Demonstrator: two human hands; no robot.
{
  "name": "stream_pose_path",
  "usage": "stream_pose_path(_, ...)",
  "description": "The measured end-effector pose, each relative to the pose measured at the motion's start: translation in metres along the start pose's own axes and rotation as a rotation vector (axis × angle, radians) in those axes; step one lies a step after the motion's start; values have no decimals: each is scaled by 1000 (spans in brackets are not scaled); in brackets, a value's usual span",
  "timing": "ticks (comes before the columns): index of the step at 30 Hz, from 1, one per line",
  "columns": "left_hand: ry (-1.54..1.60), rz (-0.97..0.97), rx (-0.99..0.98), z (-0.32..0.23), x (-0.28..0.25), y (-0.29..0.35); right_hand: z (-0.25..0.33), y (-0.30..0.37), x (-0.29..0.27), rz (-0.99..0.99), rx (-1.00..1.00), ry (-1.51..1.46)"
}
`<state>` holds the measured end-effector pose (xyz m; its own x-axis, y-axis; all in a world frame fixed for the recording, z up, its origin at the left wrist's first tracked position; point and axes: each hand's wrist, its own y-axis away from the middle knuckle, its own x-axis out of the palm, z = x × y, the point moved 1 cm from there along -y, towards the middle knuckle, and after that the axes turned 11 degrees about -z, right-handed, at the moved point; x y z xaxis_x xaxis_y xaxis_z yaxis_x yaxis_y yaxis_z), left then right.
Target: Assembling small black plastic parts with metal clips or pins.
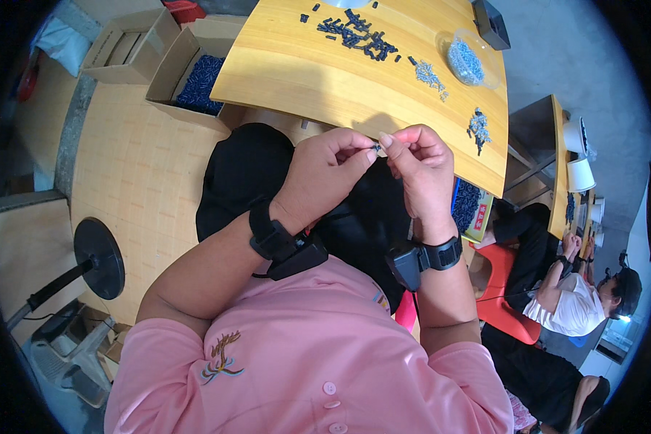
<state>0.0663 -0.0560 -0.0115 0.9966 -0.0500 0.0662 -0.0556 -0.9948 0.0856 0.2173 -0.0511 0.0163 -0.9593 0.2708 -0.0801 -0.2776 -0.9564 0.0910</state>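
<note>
Just off the near edge of the surface (282,72), the left hand (324,170) pinches a small dark piece (376,147); the right hand (423,170) meets it, its grip unclear. From the hands, black pieces (369,43) lie at 12 o'clock, clear pieces (428,75) at 1, a carton (184,115) at 10.

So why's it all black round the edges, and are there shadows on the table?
Head view: the wide fisheye leaves that dark rim and bows straight edges; head view again: yes, soft shadows lie on the table, just beyond the left hand and right hand; also in the head view, the piece between them is too small to make out well.
</note>
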Motion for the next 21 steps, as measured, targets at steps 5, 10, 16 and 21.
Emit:
stream_pose_path(5,-25,-29,26,-7,0,3,2,1,1,-1,-33,16)
stream_pose_path(10,-45,-10,51,-2,1,2,2,2,3,30,76,-116)
stream_pose_path(16,19,-46,72,4,3,0,-1,1,2,56,81,-200)
stream_pose_path(21,21,20,3,2,-1,1,0,-1,-4,100,54,-97)
